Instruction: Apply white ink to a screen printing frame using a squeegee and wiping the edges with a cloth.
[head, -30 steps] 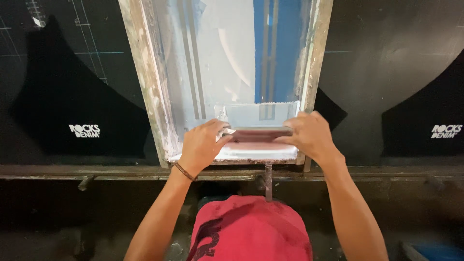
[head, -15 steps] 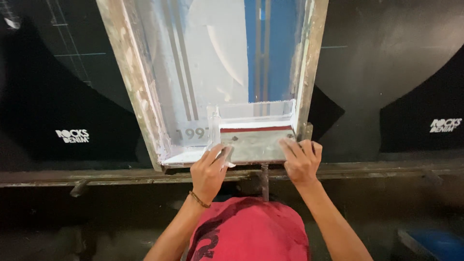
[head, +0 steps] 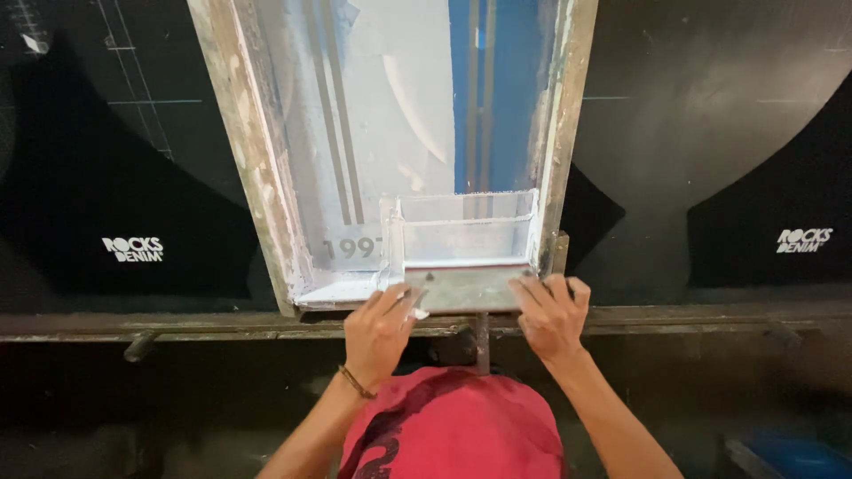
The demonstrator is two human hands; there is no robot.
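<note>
black fabric panels (head: 124, 177), metal rail (head: 222, 321)

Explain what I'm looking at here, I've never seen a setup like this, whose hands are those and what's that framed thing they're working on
The picture comes from a camera worn on a person's head, looking down, so both bare hands are the wearer's own; the red shape at the bottom is their shirt.

The framed thing is a screen-printing frame: a worn wooden border, smeared with white ink, around a stretched mesh that carries stripes and a blue band. It lies over black fabric spread on a long table, whose metal edge rail runs across the picture.

The left hand and right hand grip a squeegee, a flat scraper blade, at the near end of the frame, one hand at each end. A bracelet sits on the left wrist.
</note>
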